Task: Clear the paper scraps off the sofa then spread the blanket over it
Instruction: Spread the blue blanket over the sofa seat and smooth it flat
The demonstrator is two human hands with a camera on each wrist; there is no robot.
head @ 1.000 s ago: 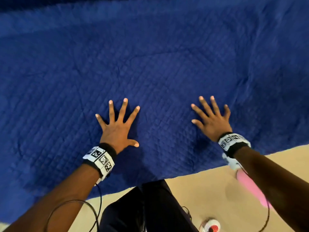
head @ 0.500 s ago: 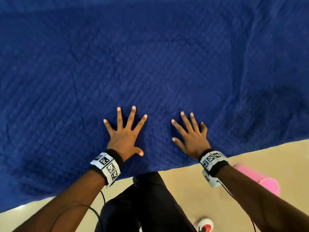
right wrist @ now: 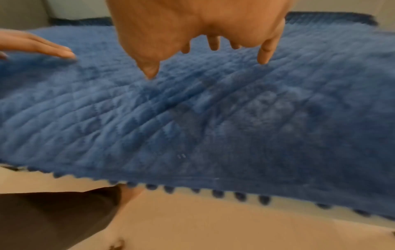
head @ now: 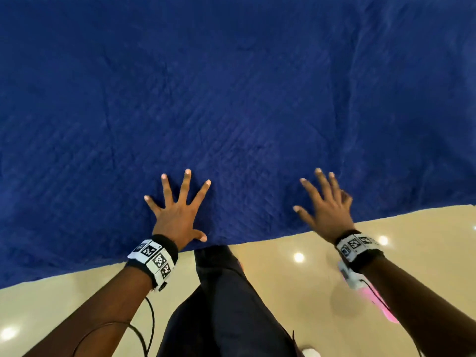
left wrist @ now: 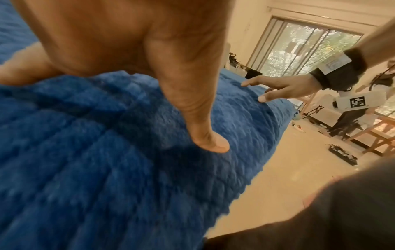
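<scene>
The blue quilted blanket (head: 231, 104) lies spread flat, its edge overhanging the floor (head: 296, 279) — left hand (head: 177, 217) pressed on it, fingers splayed; right hand (head: 328, 212) open too, gripping nothing.

- The left hand (head: 177, 217) lay flat, fingers splayed wide, palm down.
- The right hand (head: 328, 210) hovered with fingers spread, both forearms extended forward.

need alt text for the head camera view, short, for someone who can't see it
Two bare hands with spread fingers over a blue quilted blanket that fills most of the frame: the left hand lies flat on it, the right hand is above its near edge. Beige floor and a dark trouser leg show below.
</scene>
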